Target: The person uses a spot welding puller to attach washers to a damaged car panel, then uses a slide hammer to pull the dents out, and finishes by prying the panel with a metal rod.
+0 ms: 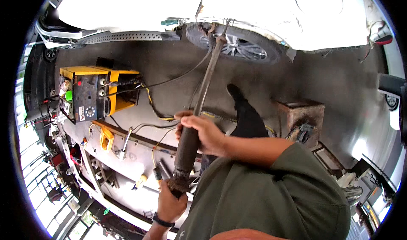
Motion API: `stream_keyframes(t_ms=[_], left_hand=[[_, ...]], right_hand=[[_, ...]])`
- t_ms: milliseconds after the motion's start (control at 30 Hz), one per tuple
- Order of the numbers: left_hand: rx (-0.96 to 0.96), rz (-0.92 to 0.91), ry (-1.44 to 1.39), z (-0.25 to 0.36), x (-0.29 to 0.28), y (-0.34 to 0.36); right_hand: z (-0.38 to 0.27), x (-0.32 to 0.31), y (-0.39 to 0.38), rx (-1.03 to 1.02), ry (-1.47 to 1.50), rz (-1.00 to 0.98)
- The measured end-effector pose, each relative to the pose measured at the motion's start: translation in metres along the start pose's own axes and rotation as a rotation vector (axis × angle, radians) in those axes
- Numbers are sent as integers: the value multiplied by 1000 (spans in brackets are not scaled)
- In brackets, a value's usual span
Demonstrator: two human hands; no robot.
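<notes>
A long slide hammer (pixel 207 85) slants from near my body toward a white car's damaged rear panel (pixel 254 11). Its far tip meets the panel's lower edge above the wheel (pixel 246 49), by a small hook or clamp (pixel 211 29). My left hand (pixel 171 202), with a dark band on the wrist, is closed round the handle at the near end. Around the upper end of the dark cylindrical sliding weight (pixel 186 151), where the rod comes out, my right hand (pixel 203 132) is wrapped. The panel edge looks torn and scraped.
A yellow and black welding-type machine (pixel 91 94) stands at left, its cable (pixel 171 77) running toward the wheel. A rusty box-shaped stand (pixel 303 113) is at right. Near my left hand lie an orange tool (pixel 106 139), cables and loose car parts. My leg (pixel 248 117) extends forward.
</notes>
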State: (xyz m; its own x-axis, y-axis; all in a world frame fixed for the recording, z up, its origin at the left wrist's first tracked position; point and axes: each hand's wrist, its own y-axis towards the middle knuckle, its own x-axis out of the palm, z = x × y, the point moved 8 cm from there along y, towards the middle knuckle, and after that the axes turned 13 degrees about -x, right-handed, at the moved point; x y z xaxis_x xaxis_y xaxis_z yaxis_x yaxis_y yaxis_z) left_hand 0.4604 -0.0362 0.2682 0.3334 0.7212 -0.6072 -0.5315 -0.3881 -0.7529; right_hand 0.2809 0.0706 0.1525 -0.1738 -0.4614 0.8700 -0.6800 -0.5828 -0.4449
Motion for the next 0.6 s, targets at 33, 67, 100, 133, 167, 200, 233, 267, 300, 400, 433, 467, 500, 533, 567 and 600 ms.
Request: stream_keyframes(t_ms=[33,67,100,133,167,200,233,267,300,400,433,467,500,533,567,600], left_hand=[[-24,8,-20,-2,2,-2],[-15,28,-9,-4,1,-6],[-4,56,-2,-5,-1,-6],[-62,26,-67,1,-3,-7],[-67,17,-69,3,-2,-8],[-61,10,-62,5,-1,-6],[-58,6,-54,5,-1,-4],[-86,-1,-45,3,1,-1],[-93,-5,-46,-3,4,-1],[-88,-36,-77,0,3,0],[-32,-21,-53,5,12,3],[-65,-29,-60,-4,16,6],[-97,-36,-68,-14,18,10],[-79,-16,-48,-16,18,20],[-59,4,-28,-16,17,29],[37,14,-36,-17,14,23]], right_hand=[[-4,-1,2,8,-61,-43],[-17,-3,11,-20,-68,-9],[-34,-6,26,-17,-158,-42],[-66,-7,44,-39,-210,-58],[-94,-22,69,-54,-235,-19],[-128,-36,91,-145,-254,-10],[-154,-34,104,-240,-217,7],[-141,-37,97,-234,-216,10],[-113,-40,80,-209,-226,30],[-21,-19,15,-99,-97,106],[-2,-12,-4,-42,45,147],[7,-13,-8,-7,18,140],[11,-16,-7,27,-9,133],[15,-17,-4,82,-15,123],[18,-18,-3,80,-10,117],[23,-19,-3,75,15,107]])
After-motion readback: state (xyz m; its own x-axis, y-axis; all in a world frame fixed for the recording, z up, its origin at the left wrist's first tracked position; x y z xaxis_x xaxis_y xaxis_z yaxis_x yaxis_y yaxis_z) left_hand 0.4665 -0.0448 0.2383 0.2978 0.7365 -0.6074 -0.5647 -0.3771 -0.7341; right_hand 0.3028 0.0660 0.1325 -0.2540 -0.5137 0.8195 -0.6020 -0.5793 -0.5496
